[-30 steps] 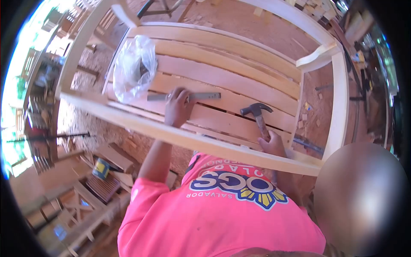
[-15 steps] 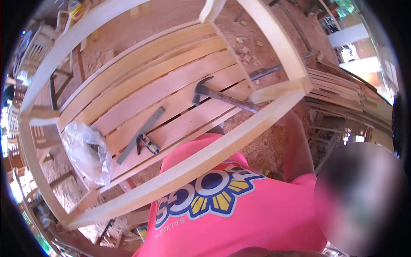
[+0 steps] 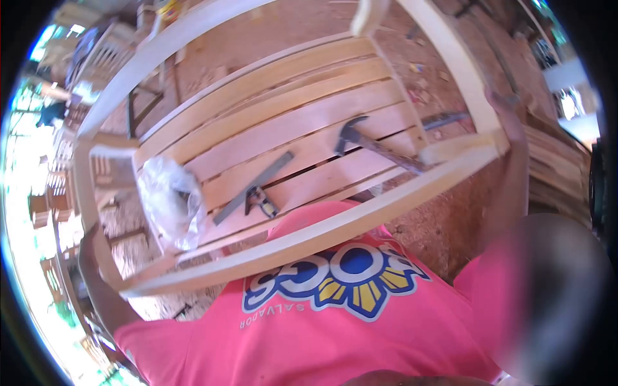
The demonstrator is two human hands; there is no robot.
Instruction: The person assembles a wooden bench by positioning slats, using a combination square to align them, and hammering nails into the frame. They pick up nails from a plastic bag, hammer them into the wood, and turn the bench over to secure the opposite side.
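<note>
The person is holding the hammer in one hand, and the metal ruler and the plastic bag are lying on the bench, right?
Not quite. No hand holds the hammer: it lies on the bench slats, like the metal ruler and the plastic bag. The head view shows the right hand and the left hand out at the ends of the bench frame.

One head-worn camera looks steeply down (fisheye, tilted) over the pink shirt (image 3: 309,341), close above the wooden bench (image 3: 290,125).
</note>
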